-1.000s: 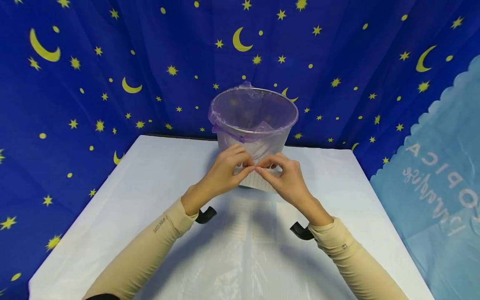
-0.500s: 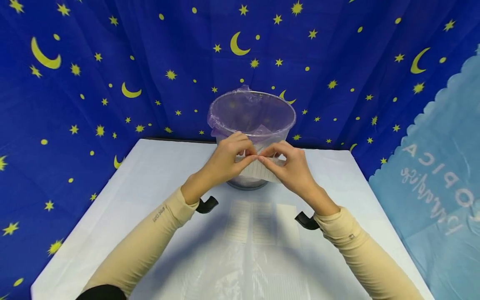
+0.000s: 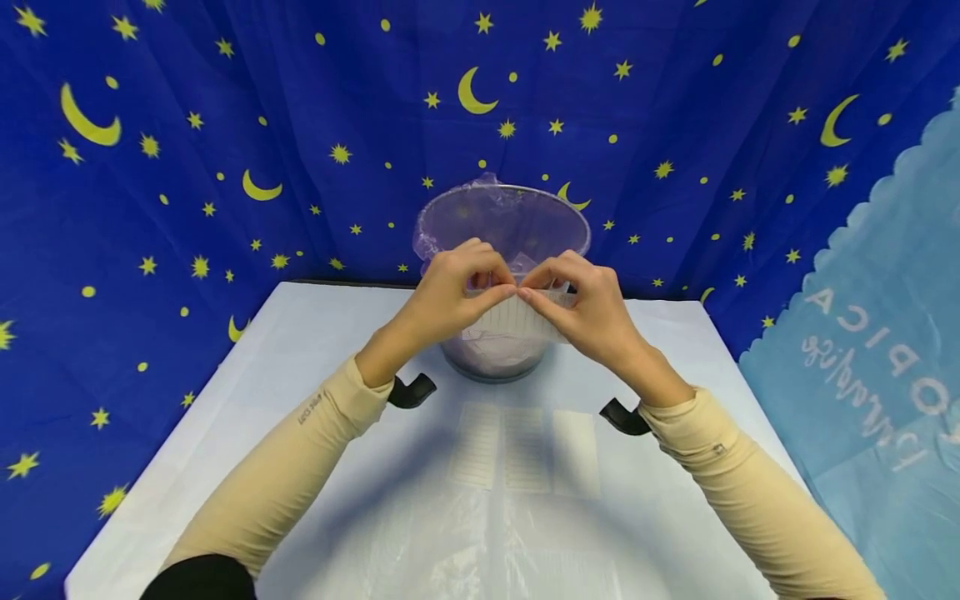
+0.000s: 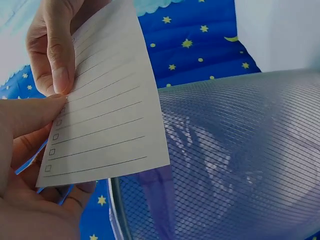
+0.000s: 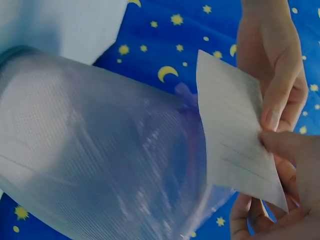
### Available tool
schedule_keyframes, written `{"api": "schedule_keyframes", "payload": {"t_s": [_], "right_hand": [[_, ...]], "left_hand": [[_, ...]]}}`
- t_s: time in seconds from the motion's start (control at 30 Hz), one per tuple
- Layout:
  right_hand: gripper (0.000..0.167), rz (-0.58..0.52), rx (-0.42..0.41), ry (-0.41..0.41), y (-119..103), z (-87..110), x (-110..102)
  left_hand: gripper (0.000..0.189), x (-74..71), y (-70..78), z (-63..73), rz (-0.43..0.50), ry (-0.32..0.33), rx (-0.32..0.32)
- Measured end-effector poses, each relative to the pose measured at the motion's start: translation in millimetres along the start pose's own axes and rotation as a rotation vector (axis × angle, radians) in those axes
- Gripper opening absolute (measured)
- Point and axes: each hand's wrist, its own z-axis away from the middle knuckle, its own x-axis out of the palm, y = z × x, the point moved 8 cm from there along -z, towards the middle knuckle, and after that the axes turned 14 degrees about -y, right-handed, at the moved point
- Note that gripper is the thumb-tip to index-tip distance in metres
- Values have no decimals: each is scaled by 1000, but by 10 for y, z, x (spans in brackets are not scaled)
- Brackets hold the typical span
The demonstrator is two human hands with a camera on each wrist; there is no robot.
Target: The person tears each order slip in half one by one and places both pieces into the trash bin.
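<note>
A slip of lined paper (image 3: 517, 321) with small checkboxes along one edge hangs between the two hands, in front of the waste bin. My left hand (image 3: 461, 287) pinches its upper edge between thumb and index finger. Right beside it, my right hand (image 3: 588, 304) pinches the same edge, the two thumb tips meeting at the middle. In the left wrist view the printed side of the slip (image 4: 107, 105) shows whole and untorn. From the right wrist, the other face of the paper (image 5: 232, 130) looks pale, with faint lines.
A mesh waste bin (image 3: 491, 358) lined with a thin purple bag (image 3: 431, 229) stands at the table's back edge. Three paper slips (image 3: 525, 450) lie side by side on the white table (image 3: 337, 333). Behind hangs a blue curtain (image 3: 300, 100) with moons and stars.
Both hands have risen with the paper slip, from low before the bin to near its rim. The bin's base and the slips on the table show more plainly.
</note>
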Motion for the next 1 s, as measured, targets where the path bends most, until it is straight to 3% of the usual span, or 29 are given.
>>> {"api": "schedule_keyframes", "payload": {"t_s": [0.43,0.73,1.0], "right_hand": [[4,-34,-16,-1,-111,-284,-398],[4,-7,6,16,-218,-376,-626],[11,40,25,-12,-125,-566,-718]], "left_hand": [[6,-344,133,-319,72,-15,-22],[8,-494,266,-516,44,-47,-24],[9,-619,206,-670,36,-52,-44]]}}
